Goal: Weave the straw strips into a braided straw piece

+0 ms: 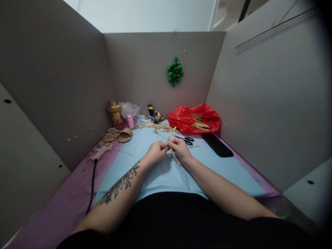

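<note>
My left hand (157, 151) and my right hand (180, 148) meet over the middle of the light blue sheet (166, 183). Both are closed, their fingertips pinching thin pale straw strips (174, 155). Ends of the strips stick up above the fingers and hang down below them. How the strips cross between the fingertips is too small to make out. Just beyond my right hand lie black-handled scissors (188, 140). Loose straw scraps (164, 128) are scattered farther back on the sheet.
A red plastic bag (181, 119) with straw stands back right, near a black case (218, 145). At left are a pink glue gun (102, 151), woven pieces (125, 135), a pink thread spool (130, 121) and a jar (116, 116). Grey panels (155, 69) enclose the table.
</note>
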Demonstrator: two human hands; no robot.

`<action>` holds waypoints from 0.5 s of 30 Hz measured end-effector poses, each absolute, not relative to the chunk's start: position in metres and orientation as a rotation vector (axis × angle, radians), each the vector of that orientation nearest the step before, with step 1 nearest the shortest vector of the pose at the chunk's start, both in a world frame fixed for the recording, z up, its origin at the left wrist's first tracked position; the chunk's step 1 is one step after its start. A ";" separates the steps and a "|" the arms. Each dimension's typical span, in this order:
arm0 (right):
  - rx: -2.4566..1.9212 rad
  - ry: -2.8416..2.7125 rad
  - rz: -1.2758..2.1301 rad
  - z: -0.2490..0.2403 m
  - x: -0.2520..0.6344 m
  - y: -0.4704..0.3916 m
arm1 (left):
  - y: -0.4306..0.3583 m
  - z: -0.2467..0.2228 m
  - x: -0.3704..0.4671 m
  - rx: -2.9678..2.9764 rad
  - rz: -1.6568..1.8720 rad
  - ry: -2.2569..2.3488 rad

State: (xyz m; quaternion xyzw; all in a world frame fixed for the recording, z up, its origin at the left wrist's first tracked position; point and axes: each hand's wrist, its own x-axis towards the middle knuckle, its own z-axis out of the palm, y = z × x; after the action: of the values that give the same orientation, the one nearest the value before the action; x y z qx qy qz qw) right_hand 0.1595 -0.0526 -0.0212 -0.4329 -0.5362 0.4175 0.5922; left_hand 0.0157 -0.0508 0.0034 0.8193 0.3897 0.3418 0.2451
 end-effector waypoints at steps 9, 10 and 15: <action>-0.936 -1.132 1.187 -0.019 0.156 -0.050 | -0.042 0.007 0.013 1.961 1.099 1.190; -0.943 -1.133 1.196 -0.019 0.154 -0.050 | -0.041 0.008 0.013 1.921 1.113 1.210; -0.923 -1.139 1.274 -0.019 0.147 -0.053 | -0.040 0.006 0.014 1.782 1.099 1.168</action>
State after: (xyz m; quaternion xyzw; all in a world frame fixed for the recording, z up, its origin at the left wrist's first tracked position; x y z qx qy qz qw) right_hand 0.1474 -0.0531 -0.0193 -0.3923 -0.4840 0.5416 0.5644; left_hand 0.0140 -0.0405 0.0063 0.6924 0.4538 0.4269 0.3638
